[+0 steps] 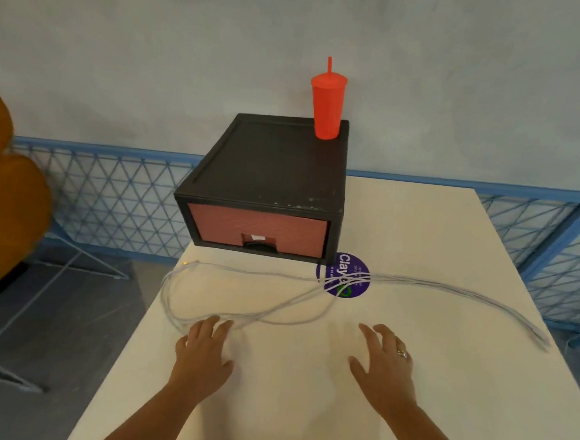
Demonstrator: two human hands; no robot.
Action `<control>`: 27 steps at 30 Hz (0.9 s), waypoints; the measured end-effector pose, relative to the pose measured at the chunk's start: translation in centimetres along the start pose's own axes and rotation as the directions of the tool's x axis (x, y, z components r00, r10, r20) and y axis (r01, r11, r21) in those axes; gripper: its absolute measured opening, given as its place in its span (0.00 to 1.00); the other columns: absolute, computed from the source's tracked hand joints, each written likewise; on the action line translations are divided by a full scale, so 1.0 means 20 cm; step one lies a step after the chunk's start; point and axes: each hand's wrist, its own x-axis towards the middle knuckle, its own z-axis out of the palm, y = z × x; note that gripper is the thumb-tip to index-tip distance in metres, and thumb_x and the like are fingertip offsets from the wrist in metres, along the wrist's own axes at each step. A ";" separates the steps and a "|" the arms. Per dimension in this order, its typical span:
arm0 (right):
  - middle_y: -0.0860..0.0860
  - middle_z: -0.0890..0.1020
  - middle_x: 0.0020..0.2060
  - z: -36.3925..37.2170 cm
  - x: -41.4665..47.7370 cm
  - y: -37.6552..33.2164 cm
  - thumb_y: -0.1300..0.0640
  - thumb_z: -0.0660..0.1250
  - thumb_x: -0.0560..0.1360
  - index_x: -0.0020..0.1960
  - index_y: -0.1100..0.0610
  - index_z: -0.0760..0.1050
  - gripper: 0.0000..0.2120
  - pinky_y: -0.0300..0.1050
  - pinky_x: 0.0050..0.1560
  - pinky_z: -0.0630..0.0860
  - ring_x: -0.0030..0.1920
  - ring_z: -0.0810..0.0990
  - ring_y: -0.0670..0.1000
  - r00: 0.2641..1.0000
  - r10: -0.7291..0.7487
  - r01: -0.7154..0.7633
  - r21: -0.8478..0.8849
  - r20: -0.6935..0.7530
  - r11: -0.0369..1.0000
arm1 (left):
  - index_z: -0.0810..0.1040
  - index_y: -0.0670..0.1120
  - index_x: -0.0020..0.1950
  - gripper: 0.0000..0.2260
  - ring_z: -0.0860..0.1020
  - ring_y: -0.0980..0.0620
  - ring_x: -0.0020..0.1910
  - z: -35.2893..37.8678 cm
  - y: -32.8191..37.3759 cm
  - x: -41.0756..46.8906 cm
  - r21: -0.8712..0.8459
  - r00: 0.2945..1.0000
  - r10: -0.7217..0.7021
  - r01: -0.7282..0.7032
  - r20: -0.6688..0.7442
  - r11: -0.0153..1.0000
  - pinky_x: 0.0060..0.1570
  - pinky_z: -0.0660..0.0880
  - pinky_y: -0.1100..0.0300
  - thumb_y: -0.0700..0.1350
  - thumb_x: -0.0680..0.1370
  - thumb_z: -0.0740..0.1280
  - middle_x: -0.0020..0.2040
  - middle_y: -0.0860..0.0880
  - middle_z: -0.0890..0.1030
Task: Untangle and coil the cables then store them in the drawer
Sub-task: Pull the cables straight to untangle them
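drawer unit [266, 190] at the worktop's [304, 392] far edge, tumbler [327, 109] on top; cables [266, 287] lie before it, crossing a sticker [357, 293].

Soft, even, dim light, faint shadows, slight overall blur, and wide-angle bending at edges.

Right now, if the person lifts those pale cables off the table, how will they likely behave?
Probably floppy: the cables lie in loose curves and crossed loops, so they would sag and trail. Likely light, being thin. They may snag where the strands cross over the purple sticker. The left hand rests at the nearest loop.
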 end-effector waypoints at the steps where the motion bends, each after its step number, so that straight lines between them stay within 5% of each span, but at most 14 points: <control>1: 0.55 0.72 0.64 0.02 0.01 -0.07 0.48 0.70 0.69 0.66 0.52 0.69 0.27 0.57 0.59 0.72 0.63 0.73 0.59 0.999 -0.035 0.035 0.005 0.013 0.999 | 0.60 0.53 0.73 0.29 0.59 0.48 0.72 -0.02 -0.05 0.01 0.006 1.000 0.007 -0.007 -0.001 1.000 0.67 0.62 0.48 0.53 0.73 0.64 0.74 0.50 0.60; 19: 0.51 0.48 0.76 0.32 0.23 -0.80 0.41 0.59 0.74 0.74 0.45 0.48 0.33 0.56 0.73 0.51 0.76 0.46 0.56 0.949 -0.151 0.181 -0.088 0.276 0.980 | 0.60 0.55 0.73 0.28 0.54 0.47 0.74 -0.18 -0.68 0.34 0.165 0.980 0.160 -0.178 0.119 0.970 0.69 0.58 0.47 0.38 0.74 0.58 0.75 0.50 0.57; 27: 0.51 0.46 0.76 0.39 0.37 -0.88 0.39 0.58 0.75 0.75 0.45 0.46 0.35 0.57 0.74 0.46 0.76 0.42 0.57 0.942 -0.126 0.163 -0.096 0.311 0.982 | 0.66 0.53 0.69 0.19 0.54 0.48 0.74 -0.20 -0.77 0.56 0.245 0.950 0.257 -0.295 0.176 0.924 0.69 0.57 0.50 0.48 0.78 0.60 0.74 0.51 0.59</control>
